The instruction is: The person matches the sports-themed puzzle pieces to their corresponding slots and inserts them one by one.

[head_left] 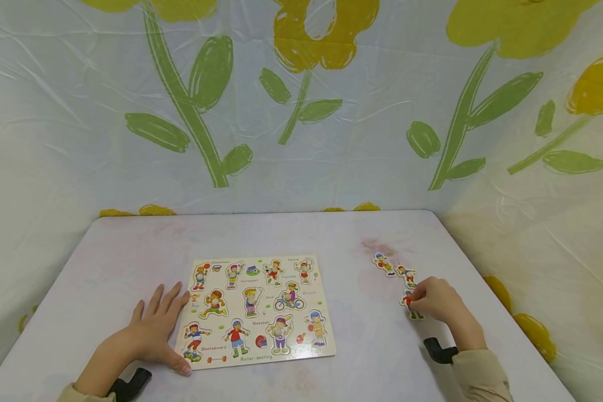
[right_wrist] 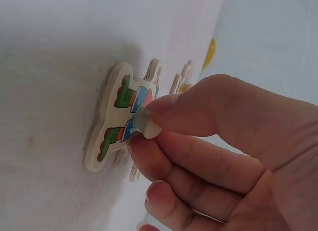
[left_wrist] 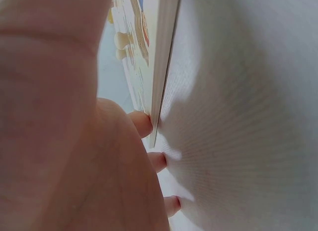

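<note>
My right hand [head_left: 439, 304] is at the right part of the table, pinching the pale knob [right_wrist: 146, 124] of a wooden puzzle piece [right_wrist: 117, 109]. The piece shows a figure with a red top, blue shorts and green boots. In the right wrist view it looks close to the table; whether it touches cannot be told. My left hand [head_left: 153, 329] has its fingers spread at the left edge of the wooden puzzle board [head_left: 326, 329]. Its thumb lies by the board's lower left corner, and a finger touches the edge in the left wrist view.
Two more puzzle pieces, a blue-capped figure [head_left: 383, 264] and another figure [head_left: 407, 276], lie just beyond my right hand. Sports figures and words cover the board, with knobs [left_wrist: 122, 40] standing on some. A flower-patterned cloth [head_left: 352, 139] hangs behind the table [head_left: 352, 234].
</note>
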The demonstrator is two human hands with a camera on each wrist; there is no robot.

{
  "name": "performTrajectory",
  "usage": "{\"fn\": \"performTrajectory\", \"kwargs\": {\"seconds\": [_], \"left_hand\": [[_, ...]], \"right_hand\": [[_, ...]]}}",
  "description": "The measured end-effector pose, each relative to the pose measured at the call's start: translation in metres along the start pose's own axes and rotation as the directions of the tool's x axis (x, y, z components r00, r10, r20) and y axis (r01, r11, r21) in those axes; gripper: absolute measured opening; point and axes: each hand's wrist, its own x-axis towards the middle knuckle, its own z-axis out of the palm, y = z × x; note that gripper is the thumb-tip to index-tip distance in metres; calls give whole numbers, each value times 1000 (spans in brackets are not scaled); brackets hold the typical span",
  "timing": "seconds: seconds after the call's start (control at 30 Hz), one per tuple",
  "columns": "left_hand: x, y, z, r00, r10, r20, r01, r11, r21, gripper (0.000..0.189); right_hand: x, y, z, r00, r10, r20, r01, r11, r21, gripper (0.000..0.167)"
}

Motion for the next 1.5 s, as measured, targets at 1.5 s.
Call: {"fn": "performTrajectory", "kwargs": {"seconds": [1.5], "left_hand": [[0, 0, 1, 1000, 0, -14, 0, 1000, -1, 150]], "right_hand": [[4, -23, -2, 993, -83, -80, 74, 991, -110, 10]]}}
